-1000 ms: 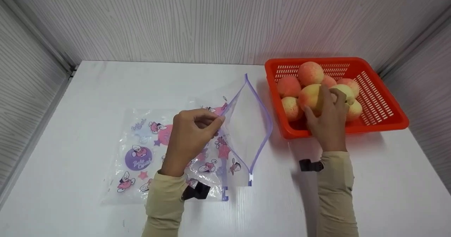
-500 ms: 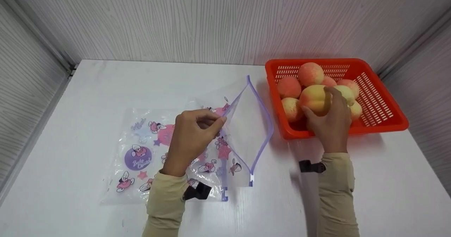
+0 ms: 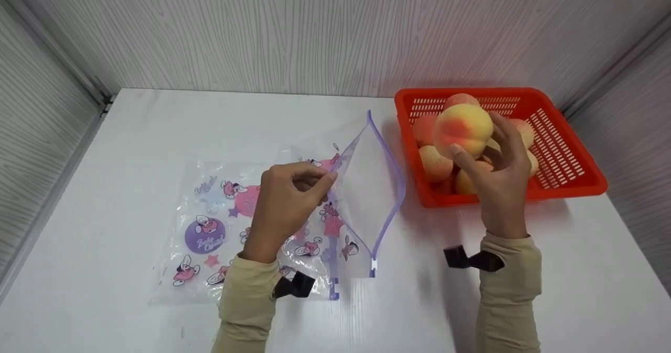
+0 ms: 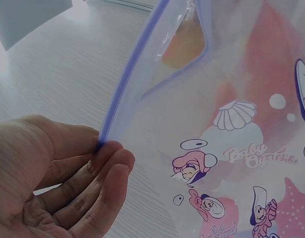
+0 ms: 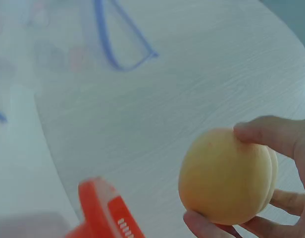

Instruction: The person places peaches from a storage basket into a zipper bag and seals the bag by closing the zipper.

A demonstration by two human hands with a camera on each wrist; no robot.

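While the left hand [image 3: 291, 201] pinches the zip bag [image 3: 332, 227] between its fingers, mouth gaping lengthwise from far to near, the right hand [image 3: 500, 182] has lifted a peach [image 3: 464, 130] above the red basket [image 3: 571, 190], fingers curled round it, so it looks free of the other peaches [image 3: 436, 164]. Nearly round, it shows no clear long axis; its blush faces bagward.

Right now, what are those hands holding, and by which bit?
The left hand pinches the bag by its purple zip edge; the right hand grips a peach by its sides.
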